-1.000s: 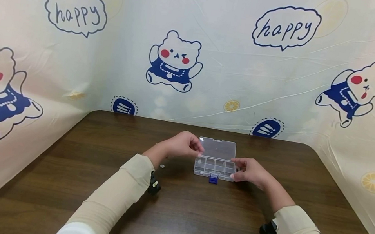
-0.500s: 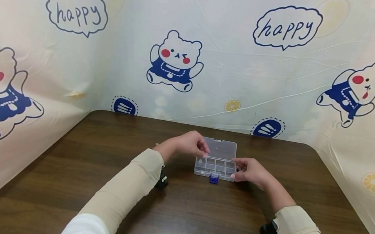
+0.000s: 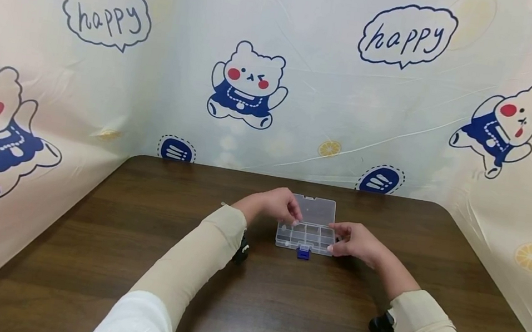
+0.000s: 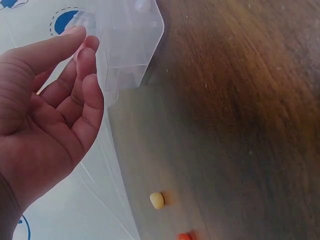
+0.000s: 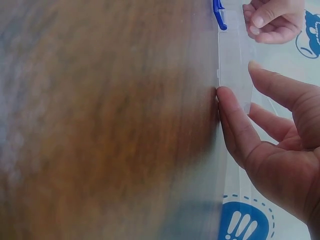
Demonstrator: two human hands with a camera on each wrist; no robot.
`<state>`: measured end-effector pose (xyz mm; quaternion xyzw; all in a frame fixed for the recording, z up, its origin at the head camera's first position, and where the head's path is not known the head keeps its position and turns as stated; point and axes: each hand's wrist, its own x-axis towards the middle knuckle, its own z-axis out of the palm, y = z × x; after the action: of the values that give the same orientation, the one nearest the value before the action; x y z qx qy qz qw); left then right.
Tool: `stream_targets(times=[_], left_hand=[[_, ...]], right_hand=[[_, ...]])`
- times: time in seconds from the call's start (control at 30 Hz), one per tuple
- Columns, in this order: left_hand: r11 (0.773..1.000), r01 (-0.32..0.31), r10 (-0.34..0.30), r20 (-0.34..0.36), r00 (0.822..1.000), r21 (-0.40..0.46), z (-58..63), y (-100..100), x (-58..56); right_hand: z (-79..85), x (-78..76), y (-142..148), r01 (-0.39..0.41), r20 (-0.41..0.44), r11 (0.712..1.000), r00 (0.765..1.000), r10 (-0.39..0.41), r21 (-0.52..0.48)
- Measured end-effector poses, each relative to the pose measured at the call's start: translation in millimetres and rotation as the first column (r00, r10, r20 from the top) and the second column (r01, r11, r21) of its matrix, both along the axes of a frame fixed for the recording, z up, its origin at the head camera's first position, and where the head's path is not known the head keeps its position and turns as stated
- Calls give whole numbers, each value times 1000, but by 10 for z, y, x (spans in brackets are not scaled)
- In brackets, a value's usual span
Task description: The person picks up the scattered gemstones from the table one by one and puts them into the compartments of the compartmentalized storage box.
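A clear plastic compartment box [image 3: 305, 237] stands on the table with its lid [image 3: 319, 211] raised at the back and a blue latch [image 3: 303, 254] hanging at its front. My left hand [image 3: 281, 204] is over the back left compartments, thumb and fingertips together. Between those tips the left wrist view shows a small clear piece [image 4: 84, 19], its kind too blurred to tell. My right hand [image 3: 357, 242] grips the box's right end, thumb at the front corner and fingers behind. Small whitish pieces [image 3: 284, 227] lie in the left compartments.
On the brown table [image 3: 248, 304], the left wrist view shows a small yellow piece [image 4: 157, 200] and a red one [image 4: 184, 236]. A printed cloth [image 3: 303, 109] hangs round the back and sides.
My left hand has moved right, from the box's left edge to over its back compartments. The forearm now covers the spot where a whitish piece lay. The right hand keeps its place.
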<state>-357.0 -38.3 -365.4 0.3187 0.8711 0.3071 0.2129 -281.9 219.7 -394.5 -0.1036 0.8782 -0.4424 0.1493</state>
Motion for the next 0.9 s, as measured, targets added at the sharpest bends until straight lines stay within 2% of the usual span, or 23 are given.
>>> stream_targets(times=[0.2, 0.37, 0.6, 0.9], left_hand=[[1000, 5, -5, 19, 1000, -17, 13, 26, -11], [1000, 4, -4, 9, 1000, -19, 18, 17, 2], [998, -25, 26, -12, 1000, 59, 17, -73, 16], [984, -55, 56, -1, 998, 171, 33, -256, 75]], right_hand=[[6, 0, -1, -1, -3, 1000, 1000, 1, 8], [7, 5, -5, 1, 8, 1000, 1000, -1, -1], [11, 7, -13, 1, 3, 1000, 1000, -1, 9], [10, 12, -13, 16, 8, 999, 1000, -16, 35]])
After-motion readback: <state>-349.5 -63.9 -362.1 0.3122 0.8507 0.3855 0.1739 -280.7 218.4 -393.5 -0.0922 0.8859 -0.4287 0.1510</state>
